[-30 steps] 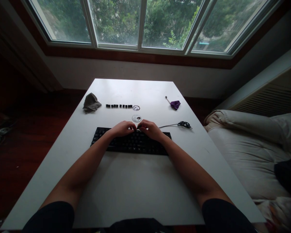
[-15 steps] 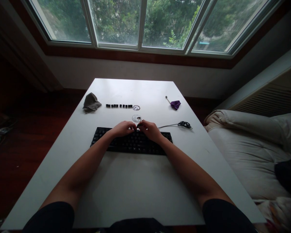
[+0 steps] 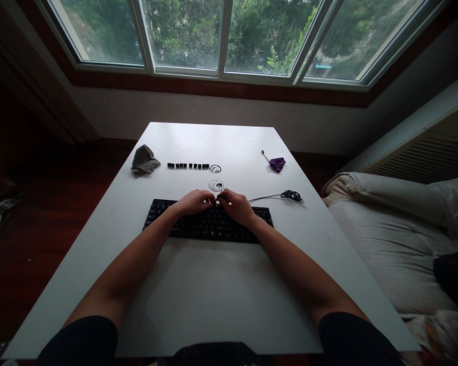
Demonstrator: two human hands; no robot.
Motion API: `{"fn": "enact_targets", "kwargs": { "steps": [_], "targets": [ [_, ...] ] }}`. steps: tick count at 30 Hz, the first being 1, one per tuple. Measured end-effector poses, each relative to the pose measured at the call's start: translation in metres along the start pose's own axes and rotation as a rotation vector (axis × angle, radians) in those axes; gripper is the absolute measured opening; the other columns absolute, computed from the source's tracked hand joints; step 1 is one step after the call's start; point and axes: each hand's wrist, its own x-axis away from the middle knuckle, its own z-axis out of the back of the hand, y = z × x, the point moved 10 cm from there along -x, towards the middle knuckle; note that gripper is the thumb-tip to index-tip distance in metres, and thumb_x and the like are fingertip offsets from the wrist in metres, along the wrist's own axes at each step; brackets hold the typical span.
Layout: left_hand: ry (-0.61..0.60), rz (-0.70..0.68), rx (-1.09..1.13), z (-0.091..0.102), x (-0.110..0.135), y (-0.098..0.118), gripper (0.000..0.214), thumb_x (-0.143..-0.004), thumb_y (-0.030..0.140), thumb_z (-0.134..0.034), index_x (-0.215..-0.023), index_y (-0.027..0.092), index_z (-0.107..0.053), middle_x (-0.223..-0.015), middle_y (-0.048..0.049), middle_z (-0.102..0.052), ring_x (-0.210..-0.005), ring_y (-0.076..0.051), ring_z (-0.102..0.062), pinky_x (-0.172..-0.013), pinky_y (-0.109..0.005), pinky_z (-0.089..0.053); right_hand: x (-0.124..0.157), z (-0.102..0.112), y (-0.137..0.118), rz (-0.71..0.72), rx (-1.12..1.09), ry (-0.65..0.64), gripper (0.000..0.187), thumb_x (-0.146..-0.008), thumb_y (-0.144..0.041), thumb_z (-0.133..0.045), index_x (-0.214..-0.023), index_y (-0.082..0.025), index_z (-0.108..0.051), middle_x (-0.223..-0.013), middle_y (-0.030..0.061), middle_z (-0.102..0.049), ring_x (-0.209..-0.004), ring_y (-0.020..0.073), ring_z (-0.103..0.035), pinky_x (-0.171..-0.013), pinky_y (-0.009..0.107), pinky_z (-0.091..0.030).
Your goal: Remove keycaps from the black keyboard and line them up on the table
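Observation:
A black keyboard (image 3: 217, 235) lies flat on the white table, its upper middle covered by both hands. My left hand (image 3: 195, 202) rests over the top rows with fingers curled and pinched together; what they hold, if anything, is hidden. Beside it, my right hand (image 3: 236, 206) pinches a small black keycap (image 3: 219, 197) at the keyboard's back edge. The fingertips of both hands nearly meet. Just beyond them is a clear round dish (image 3: 216, 185) with a small dark thing in it. Farther back stands a row of several black keycaps (image 3: 188, 165), with a second round dish (image 3: 215, 169) at its right end.
A crumpled grey cloth (image 3: 145, 160) sits at the table's left back. On the right are a purple cloth (image 3: 277, 163) with a thin stick-like brush (image 3: 265, 155) and the coiled keyboard cable (image 3: 291, 195). A pale sofa (image 3: 377, 239) stands beyond the table's right edge.
Both hands stay at the same spot on the keyboard, with only a slight shift of the fingertips. The whole view has moved a little.

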Motion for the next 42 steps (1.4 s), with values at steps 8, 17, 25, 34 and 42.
{"fn": "enact_targets", "kwargs": {
  "steps": [8,17,25,34,42],
  "targets": [
    [0.021,-0.013,0.051,-0.003,-0.002,0.002,0.017,-0.085,0.023,-0.064,-0.097,0.02,-0.075,-0.097,-0.0038,-0.076,-0.089,-0.019,-0.069,-0.079,-0.026,-0.052,0.002,0.001,-0.003,0.03,-0.038,0.011,0.015,-0.1,-0.034,-0.055,-0.103,-0.024,-0.065,-0.092,0.0038,-0.074,-0.079,0.0191,-0.068,-0.073,0.029,-0.048],
    [0.042,0.011,0.239,-0.005,-0.003,-0.004,0.021,-0.083,0.027,-0.066,-0.102,0.019,-0.073,-0.099,-0.0048,-0.075,-0.088,-0.018,-0.069,-0.082,-0.029,-0.055,0.002,0.008,0.008,-0.09,-0.158,0.098,0.017,-0.099,-0.039,-0.056,-0.103,-0.025,-0.063,-0.088,0.0034,-0.075,-0.075,0.0196,-0.071,-0.07,0.03,-0.053],
    [0.144,-0.005,0.291,0.004,-0.005,0.003,0.022,-0.089,0.029,-0.066,-0.107,0.02,-0.073,-0.102,-0.0045,-0.076,-0.092,-0.018,-0.07,-0.089,-0.032,-0.055,0.0,0.017,0.015,-0.18,-0.271,0.185,0.024,-0.097,-0.048,-0.056,-0.103,-0.025,-0.06,-0.087,0.004,-0.075,-0.076,0.0207,-0.073,-0.068,0.032,-0.058],
    [0.199,-0.002,0.404,0.006,-0.008,0.005,0.021,-0.089,0.03,-0.066,-0.105,0.017,-0.071,-0.102,-0.0058,-0.075,-0.089,-0.017,-0.068,-0.087,-0.032,-0.055,-0.001,0.023,0.022,-0.271,-0.361,0.246,0.028,-0.097,-0.051,-0.057,-0.101,-0.024,-0.056,-0.079,0.0022,-0.071,-0.072,0.0199,-0.073,-0.065,0.032,-0.061],
    [0.26,-0.005,0.515,0.01,-0.007,0.009,0.045,-0.086,0.027,-0.071,-0.129,0.02,-0.06,-0.101,-0.006,-0.075,-0.085,-0.015,-0.066,-0.084,-0.03,-0.053,0.0,0.015,0.045,-0.428,-0.58,0.251,0.041,-0.089,-0.061,-0.064,-0.097,-0.023,-0.052,-0.073,-0.0012,-0.067,-0.063,0.0176,-0.072,-0.058,0.03,-0.063]
  ]
}}
